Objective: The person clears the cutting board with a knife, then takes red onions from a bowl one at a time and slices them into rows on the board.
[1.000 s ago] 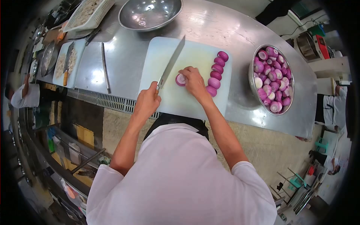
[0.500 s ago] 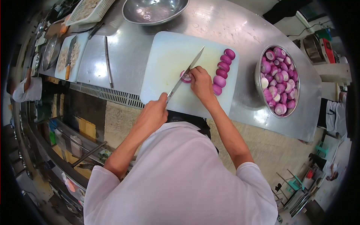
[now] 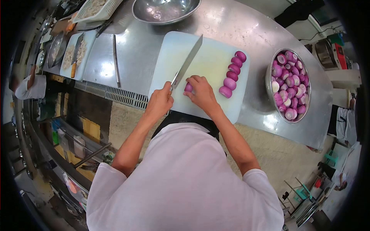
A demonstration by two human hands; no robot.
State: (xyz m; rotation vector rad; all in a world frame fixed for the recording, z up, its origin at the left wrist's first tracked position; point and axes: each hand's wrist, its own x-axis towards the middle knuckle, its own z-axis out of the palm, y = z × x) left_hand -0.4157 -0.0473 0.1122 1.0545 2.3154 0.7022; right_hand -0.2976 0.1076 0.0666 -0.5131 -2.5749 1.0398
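My left hand (image 3: 158, 103) is closed around the handle of a kitchen knife (image 3: 189, 57), whose blade points away from me over a white cutting board (image 3: 165, 52). Near the board's front edge, the fingers of my right hand (image 3: 203, 95) grip a peeled purple onion (image 3: 188, 87), partly hidden by them. The blade stands to the left of this onion, apart from it. Along the board's right side, several purple onions (image 3: 230, 83) lie in a row.
Right of the board stands a metal bowl (image 3: 269, 82) heaped with purple onions. Another metal bowl (image 3: 165, 17) is behind the board. At left are a thin metal rod (image 3: 116, 61), a second board (image 3: 89, 40) with a knife and chopped food, and a white basket (image 3: 111, 8). A person (image 3: 32, 86) stands far left.
The knife has come away from the onion and swung left, its tip now further left. My right hand has shifted toward me with the onion. The camera view has moved slightly.
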